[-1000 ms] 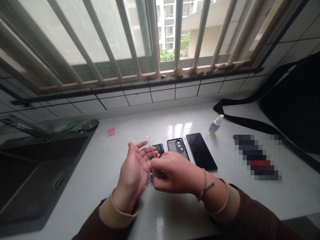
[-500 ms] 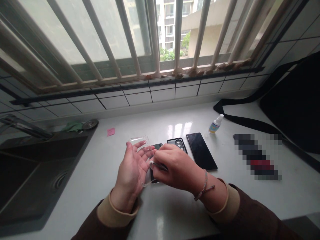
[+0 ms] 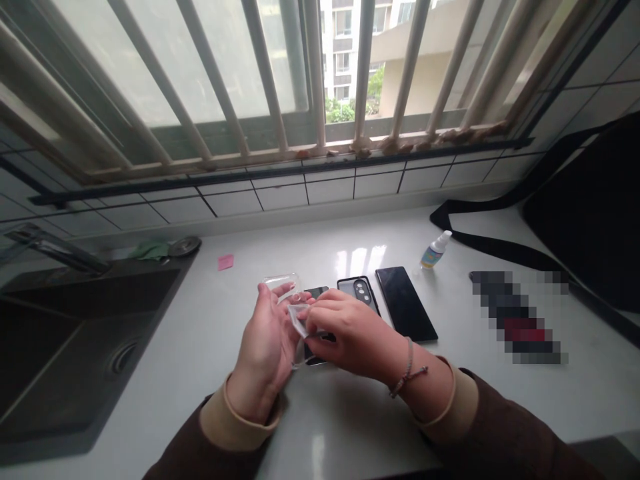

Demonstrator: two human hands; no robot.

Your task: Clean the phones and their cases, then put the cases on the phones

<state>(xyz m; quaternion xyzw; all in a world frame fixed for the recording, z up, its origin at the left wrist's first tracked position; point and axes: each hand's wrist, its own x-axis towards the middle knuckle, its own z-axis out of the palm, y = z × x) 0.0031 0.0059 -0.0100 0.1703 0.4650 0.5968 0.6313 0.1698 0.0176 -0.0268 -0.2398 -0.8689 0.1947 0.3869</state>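
My left hand (image 3: 265, 350), palm up, is closed around a clear phone case (image 3: 270, 277), whose rim shows past the fingers. My right hand (image 3: 345, 330) pinches a small whitish-grey cloth (image 3: 298, 320) against the inside of that case. Its fingertips are partly hidden. Below both hands lies a dark phone (image 3: 316, 361), mostly covered. A black-rimmed phone case (image 3: 346, 285) with camera cutouts sits just past my right hand. To its right rests a larger black phone (image 3: 406, 303).
A white spray bottle (image 3: 435, 252) stands behind the black phone. A pink paper note (image 3: 225, 262) lies at the left, near the sink (image 3: 85, 400) and its faucet (image 3: 65, 250). At the right are a black bag (image 3: 590, 213) with its strap and a pixelated patch. Window bars rise behind the counter.
My right hand has shifted the cloth, and more of it shows unfolded above the fingers. The whole view has moved slightly. My left hand still holds the clear case.
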